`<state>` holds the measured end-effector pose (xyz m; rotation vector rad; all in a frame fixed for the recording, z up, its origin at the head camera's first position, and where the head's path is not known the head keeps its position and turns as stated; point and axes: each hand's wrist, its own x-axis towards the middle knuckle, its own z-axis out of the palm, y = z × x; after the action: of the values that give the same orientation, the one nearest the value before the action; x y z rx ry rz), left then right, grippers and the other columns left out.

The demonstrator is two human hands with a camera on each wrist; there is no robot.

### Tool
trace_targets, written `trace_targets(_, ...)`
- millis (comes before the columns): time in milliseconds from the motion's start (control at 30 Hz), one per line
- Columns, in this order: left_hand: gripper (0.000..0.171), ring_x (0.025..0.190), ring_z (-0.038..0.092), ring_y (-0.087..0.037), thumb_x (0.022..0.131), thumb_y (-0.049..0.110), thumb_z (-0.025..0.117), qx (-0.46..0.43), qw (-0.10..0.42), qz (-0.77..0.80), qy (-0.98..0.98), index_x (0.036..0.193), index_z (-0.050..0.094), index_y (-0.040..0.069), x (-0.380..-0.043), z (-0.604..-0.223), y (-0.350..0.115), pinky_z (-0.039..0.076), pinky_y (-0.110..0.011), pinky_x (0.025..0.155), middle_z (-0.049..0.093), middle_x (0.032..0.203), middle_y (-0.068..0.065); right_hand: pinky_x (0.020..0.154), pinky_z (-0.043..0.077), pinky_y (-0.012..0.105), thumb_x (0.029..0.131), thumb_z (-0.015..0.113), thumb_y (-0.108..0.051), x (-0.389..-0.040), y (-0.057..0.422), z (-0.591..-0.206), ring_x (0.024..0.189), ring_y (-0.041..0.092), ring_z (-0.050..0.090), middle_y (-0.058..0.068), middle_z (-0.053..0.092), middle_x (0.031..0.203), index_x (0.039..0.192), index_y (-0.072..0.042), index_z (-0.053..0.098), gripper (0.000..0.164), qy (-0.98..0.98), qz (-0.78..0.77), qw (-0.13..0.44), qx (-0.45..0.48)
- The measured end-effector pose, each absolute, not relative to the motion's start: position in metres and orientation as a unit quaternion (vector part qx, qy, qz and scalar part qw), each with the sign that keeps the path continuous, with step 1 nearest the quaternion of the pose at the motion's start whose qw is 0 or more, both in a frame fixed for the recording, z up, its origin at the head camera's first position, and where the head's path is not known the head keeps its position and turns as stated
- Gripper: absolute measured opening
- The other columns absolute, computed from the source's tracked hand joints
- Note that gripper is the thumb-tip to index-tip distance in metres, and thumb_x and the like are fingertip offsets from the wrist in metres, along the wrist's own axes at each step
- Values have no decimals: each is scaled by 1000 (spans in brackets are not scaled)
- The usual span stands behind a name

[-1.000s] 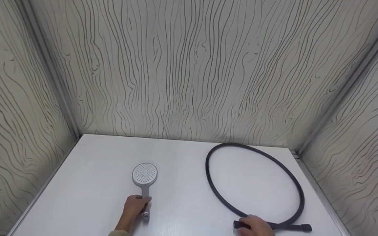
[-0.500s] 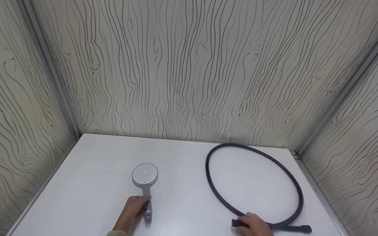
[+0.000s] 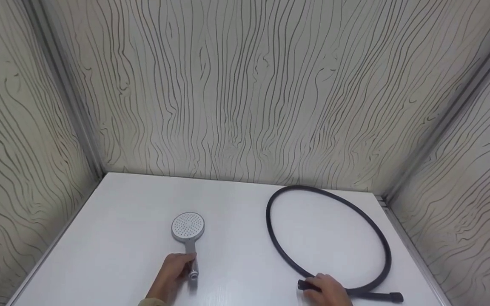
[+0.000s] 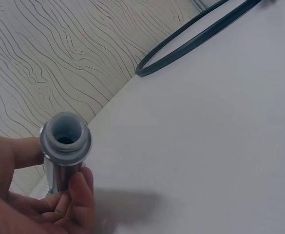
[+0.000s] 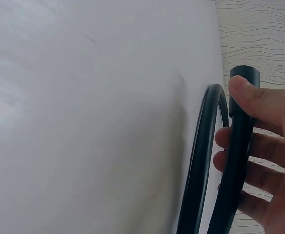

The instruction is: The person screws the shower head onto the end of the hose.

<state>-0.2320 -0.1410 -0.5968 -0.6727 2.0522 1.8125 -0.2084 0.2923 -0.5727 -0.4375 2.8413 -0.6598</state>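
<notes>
A grey shower head (image 3: 188, 226) with a round, dotted white face is on the left in the head view. My left hand (image 3: 174, 268) grips its handle, whose threaded, hollow end (image 4: 66, 139) faces the camera in the left wrist view. On the right, a black shower hose (image 3: 272, 231) forms a large loop on the white table. My right hand (image 3: 328, 290) holds the hose near one end, thumb on the thicker end fitting (image 5: 244, 78) and fingers curled around behind. The other end fitting (image 3: 396, 297) of the hose lies further right.
The white table (image 3: 232, 238) reaches back to a wall panel (image 3: 236, 93) with a wood-grain pattern. Similar panels stand at the left (image 3: 7, 140) and right (image 3: 483, 178), with grey corner posts between them.
The hose end in my right hand has shifted slightly left and up in the head view. My left hand has tilted the shower head's threaded end slightly to the right and up.
</notes>
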Motion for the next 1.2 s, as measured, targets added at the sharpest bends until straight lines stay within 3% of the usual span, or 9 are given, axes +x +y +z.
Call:
trace_targets(367,31,80,55,-15,94,22,58,-248,166,676,673,112,63,-2,-230,-596,-137,52,-25,74,63,86,-4,57,45,20,86,67,-45,-207,290,-576,71,0,49,-11,63,80,102,-16,74,34,963,-209,41,-167)
trace_targets(833,33,89,57,-19,97,21,54,-256,168,688,657,118,57,-4,-232,-588,-135,54,-31,86,61,95,-8,67,56,21,80,77,-32,-205,283,-575,76,3,58,-12,65,83,99,-17,74,24,962,-235,-18,-135)
trace_targets(1067,40,103,58,-25,97,21,55,-249,162,692,657,126,51,-6,-233,-584,-132,56,-38,96,61,109,-14,73,60,23,78,79,-27,-204,275,-570,82,8,64,-12,68,87,97,-20,71,22,957,-275,-9,-89)
trace_targets(1200,44,102,61,-24,96,21,57,-238,150,691,665,128,50,-8,-234,-580,-129,57,-37,95,62,110,-15,73,60,22,78,79,-25,-204,273,-567,82,6,63,-11,68,86,97,-20,72,22,956,-281,-17,-88)
